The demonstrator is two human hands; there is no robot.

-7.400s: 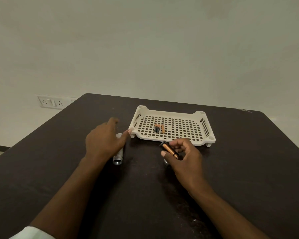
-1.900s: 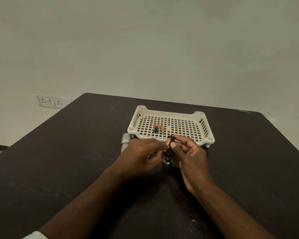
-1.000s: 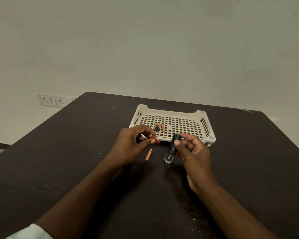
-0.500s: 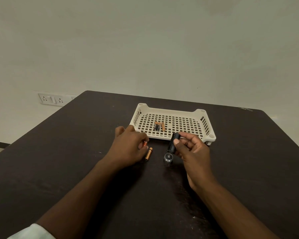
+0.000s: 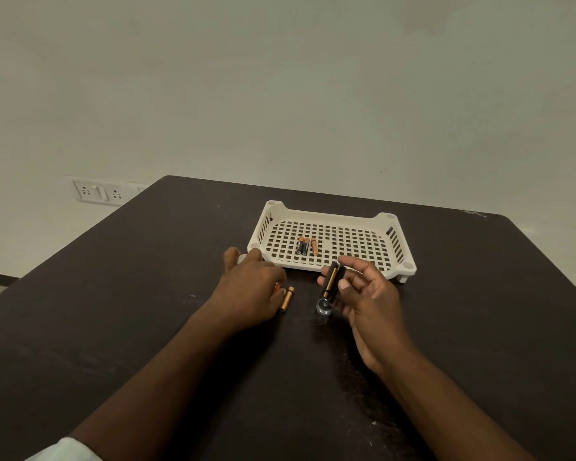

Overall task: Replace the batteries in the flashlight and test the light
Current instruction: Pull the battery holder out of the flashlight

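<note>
Right hand (image 5: 366,294) is pinching holder (image 5: 331,281) above cap (image 5: 324,308); left hand (image 5: 251,287) is lying curled over a battery (image 5: 277,286), another battery (image 5: 286,298) just right of it.

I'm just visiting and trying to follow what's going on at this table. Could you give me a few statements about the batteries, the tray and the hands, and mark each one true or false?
1. Three batteries lie in the white tray. True.
2. The right hand is empty. False: it holds a black battery holder with at least one battery showing in it.
3. A loose battery lies on the dark table, just right of the left hand. True.
4. The small round metal cap sits inside the tray. False: it stands on the table, in front of the tray.
5. The tray is turned upside down. False: it stands open side up.
</note>
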